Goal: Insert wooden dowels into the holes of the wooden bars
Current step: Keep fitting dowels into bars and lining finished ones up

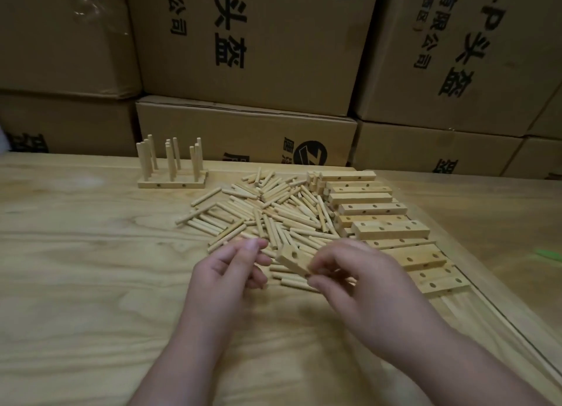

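Wooden bar with a visible hole, pinched at its near end by right hand, tilted above loose dowels on wooden table. Left hand just beside, fingers curled, contents unclear. Behind, cardboard boxes printed "头盔" and "有限公司".

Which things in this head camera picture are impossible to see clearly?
- Left hand: motion blur hides whether it pinches a dowel.
- Held wooden bar: right hand covers its near end.
- Finished bars: rear ones hidden behind the front one.
- Cardboard boxes: print cut off by the picture's edges.
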Demonstrator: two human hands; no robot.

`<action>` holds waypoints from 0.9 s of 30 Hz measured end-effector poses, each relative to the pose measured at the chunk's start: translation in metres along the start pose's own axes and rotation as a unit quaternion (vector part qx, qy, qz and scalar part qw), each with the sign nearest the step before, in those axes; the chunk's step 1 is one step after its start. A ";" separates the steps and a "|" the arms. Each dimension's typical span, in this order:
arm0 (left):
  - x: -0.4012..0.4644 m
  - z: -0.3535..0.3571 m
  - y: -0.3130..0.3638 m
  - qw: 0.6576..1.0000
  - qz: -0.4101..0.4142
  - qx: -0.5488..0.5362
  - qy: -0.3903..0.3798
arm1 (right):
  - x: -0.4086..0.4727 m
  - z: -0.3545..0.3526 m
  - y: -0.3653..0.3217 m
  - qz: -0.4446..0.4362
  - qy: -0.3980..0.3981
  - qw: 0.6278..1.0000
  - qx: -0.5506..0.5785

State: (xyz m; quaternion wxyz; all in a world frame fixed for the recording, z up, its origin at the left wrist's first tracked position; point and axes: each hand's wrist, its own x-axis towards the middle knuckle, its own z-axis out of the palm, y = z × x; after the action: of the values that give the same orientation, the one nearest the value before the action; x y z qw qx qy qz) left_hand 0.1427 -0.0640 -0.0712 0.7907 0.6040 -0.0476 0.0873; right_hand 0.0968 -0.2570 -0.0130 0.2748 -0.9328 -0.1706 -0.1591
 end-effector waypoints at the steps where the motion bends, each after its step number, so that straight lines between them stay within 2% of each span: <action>1: -0.002 0.000 0.000 1.000 0.000 0.006 -0.025 | 0.010 0.005 -0.006 -0.008 0.005 1.000 0.002; 4: -0.002 0.002 0.000 0.998 -0.017 0.026 -0.052 | 0.029 0.020 -0.016 -0.028 0.003 1.000 0.009; 7: 0.002 0.001 0.000 0.999 -0.041 0.002 -0.020 | 0.037 0.026 -0.012 -0.025 0.003 0.998 0.054; 12: 0.008 -0.004 0.002 0.991 -0.076 -0.090 0.061 | 0.050 0.016 0.020 0.047 0.046 0.996 0.061; 18: 0.007 -0.003 0.002 0.989 -0.087 -0.097 0.071 | 0.051 0.026 0.047 0.113 0.033 0.993 -0.011; 23: 0.006 -0.002 0.000 0.991 -0.084 -0.079 0.075 | 0.046 0.043 0.054 0.109 -0.029 0.986 -0.126; 27: 0.007 -0.001 0.001 0.991 -0.077 -0.082 0.070 | 0.045 0.051 0.054 0.111 -0.039 0.981 -0.155</action>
State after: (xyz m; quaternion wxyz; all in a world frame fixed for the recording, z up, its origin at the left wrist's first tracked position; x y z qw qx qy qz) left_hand 0.1489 -0.0619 -0.0694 0.8432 0.5316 0.0472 0.0643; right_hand 0.1690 -0.2609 -0.0608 0.1365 -0.9826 -0.0497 -0.1156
